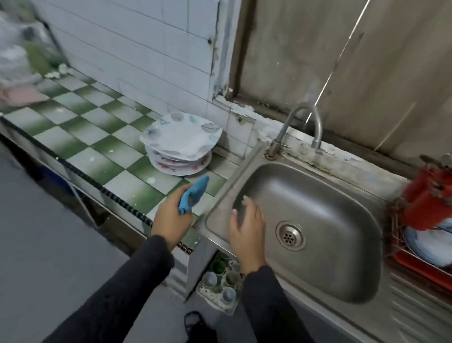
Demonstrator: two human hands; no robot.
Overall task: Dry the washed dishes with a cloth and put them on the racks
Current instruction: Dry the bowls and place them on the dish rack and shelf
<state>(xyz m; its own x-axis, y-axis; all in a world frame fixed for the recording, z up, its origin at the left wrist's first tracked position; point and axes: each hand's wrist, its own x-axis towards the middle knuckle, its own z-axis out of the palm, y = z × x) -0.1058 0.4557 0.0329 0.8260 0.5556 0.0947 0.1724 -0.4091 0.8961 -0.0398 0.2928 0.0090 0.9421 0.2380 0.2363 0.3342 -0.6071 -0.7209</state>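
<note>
Kitchen with a white tiled wall point(138, 35); green and white chequered desk point(90, 143) at left, steel sink point(313, 195) with a curved tap point(303, 123) at centre, red rack point(429, 271) at far right on the draining board.

Findings:
- A stack of plates point(181, 140) stands on the desk near the wall, just beside the left edge of the sink. Several plates are in it. The top one is tilted and overhangs those beneath.
- The left hand point(171, 216) grips a blue cloth point(194, 194), bunched in the fist, with one end sticking up toward the stack. Cloth and plates are near but apart.
- The right hand point(247, 225) is empty, fingers spread and relaxed, above the near left corner of the sink.
- The sink basin holds no dishes.
- The rack carries some white dishes point(431, 244). The exact count cannot be read because the frame edge is blurred.

Assessment: the task appears partly done. Some dishes sit on the rack, while the whole stack on the desk is not yet racked. Whether those plates are wet cannot be told. No plate is in hand at this moment, so the likely next step is to lift the top plate.
</note>
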